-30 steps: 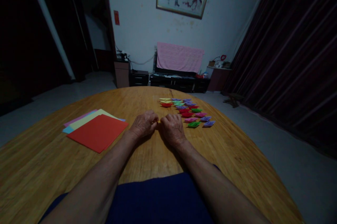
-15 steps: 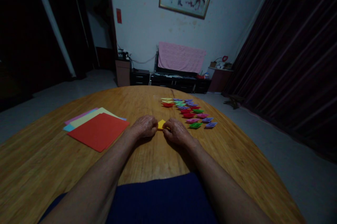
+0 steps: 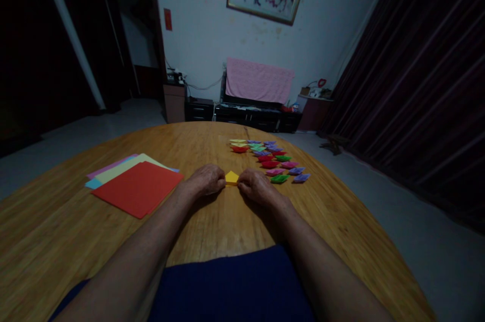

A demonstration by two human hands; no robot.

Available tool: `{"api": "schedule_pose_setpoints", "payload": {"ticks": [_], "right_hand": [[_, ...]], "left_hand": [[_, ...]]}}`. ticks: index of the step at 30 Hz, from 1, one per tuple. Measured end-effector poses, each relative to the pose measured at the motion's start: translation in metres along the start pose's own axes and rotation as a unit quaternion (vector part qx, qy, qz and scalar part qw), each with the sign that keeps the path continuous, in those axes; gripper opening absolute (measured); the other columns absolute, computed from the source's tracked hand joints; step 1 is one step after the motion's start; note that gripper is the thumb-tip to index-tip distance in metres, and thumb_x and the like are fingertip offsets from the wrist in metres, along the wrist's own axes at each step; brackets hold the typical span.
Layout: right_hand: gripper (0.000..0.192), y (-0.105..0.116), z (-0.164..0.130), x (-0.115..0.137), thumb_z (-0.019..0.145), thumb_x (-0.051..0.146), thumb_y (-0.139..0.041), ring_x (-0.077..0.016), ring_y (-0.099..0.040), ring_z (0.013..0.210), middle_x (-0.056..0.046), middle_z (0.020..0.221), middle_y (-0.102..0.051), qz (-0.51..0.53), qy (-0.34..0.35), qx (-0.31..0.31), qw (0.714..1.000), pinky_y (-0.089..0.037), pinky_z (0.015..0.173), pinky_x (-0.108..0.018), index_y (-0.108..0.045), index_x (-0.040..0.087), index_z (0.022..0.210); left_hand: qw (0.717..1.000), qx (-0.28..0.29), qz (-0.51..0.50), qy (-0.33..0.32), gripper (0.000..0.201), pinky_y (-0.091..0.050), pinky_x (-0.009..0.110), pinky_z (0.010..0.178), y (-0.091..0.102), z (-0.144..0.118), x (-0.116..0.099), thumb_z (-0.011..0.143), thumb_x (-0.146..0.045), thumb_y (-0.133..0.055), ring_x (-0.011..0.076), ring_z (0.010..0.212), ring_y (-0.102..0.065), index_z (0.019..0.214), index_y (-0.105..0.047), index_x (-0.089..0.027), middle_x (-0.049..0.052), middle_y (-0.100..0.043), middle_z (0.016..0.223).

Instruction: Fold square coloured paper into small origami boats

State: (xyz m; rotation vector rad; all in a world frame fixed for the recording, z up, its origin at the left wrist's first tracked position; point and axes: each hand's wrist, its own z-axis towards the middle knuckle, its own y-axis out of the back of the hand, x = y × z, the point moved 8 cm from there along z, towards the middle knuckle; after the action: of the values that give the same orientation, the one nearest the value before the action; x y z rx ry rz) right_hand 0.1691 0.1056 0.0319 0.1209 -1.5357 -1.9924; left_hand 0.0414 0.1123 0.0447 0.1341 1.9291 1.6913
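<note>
A small piece of folded yellow paper [image 3: 232, 178] lies on the wooden table in front of me, its upper edge rising to a point. My left hand [image 3: 209, 179] grips its left end with the fingers closed. At the other end, my right hand [image 3: 256, 184] pinches the paper between thumb and fingers. Both ends of the paper are hidden under the fingertips. Just beyond my right hand sit several small folded paper boats, among them a green boat [image 3: 279, 179] and a red boat [image 3: 270, 164].
Left of my left arm lies a fanned stack of coloured sheets, a red sheet [image 3: 138, 188] on top and a pale yellow sheet [image 3: 117, 169] beneath. The round wooden table [image 3: 204, 236] reaches my lap. Behind it stands a low black cabinet [image 3: 233, 114].
My right hand has shifted slightly right along the paper's edge, so more of the yellow paper shows between my hands. The whole view has tilted a little.
</note>
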Motion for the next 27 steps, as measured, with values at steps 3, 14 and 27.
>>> {"api": "schedule_pose_setpoints", "payload": {"ticks": [3, 14, 27], "right_hand": [[0.016, 0.0, -0.001, -0.014, 0.082, 0.012, -0.058, -0.0148, -0.057, 0.074, -0.003, 0.078, -0.067, 0.033, -0.023, -0.003, 0.999, -0.04, 0.067, -0.026, -0.072, 0.018, 0.076], [0.018, 0.002, -0.003, -0.032, 0.079, 0.01, -0.057, -0.0137, -0.055, 0.066, -0.002, 0.068, -0.065, 0.088, -0.058, 0.026, 0.994, -0.037, 0.061, -0.024, -0.069, 0.016, 0.068], [0.018, -0.004, -0.001, 0.016, 0.09, 0.018, -0.055, -0.0159, -0.056, 0.082, -0.004, 0.083, -0.066, -0.022, 0.011, -0.009, 1.0, -0.039, 0.074, -0.026, -0.072, 0.017, 0.083]], "left_hand": [[1.0, 0.0, -0.011, 0.016, 0.02, -0.035, 0.029, 0.059, -0.004, 0.003, 0.006, 0.082, -0.024, -0.052, 0.0149, 0.056, -0.048, 0.074, -0.07, -0.017, 0.004, -0.059, 0.062], [0.998, 0.028, -0.059, 0.026, 0.011, -0.03, 0.026, 0.052, -0.007, 0.003, 0.019, 0.072, -0.016, -0.055, 0.0129, 0.056, -0.049, 0.069, -0.065, -0.018, 0.001, -0.058, 0.063], [0.993, 0.054, -0.086, 0.059, 0.019, -0.028, 0.027, 0.048, -0.009, 0.0, 0.023, 0.075, -0.026, -0.051, 0.0119, 0.049, -0.043, 0.061, -0.061, -0.017, 0.001, -0.053, 0.054]]}}
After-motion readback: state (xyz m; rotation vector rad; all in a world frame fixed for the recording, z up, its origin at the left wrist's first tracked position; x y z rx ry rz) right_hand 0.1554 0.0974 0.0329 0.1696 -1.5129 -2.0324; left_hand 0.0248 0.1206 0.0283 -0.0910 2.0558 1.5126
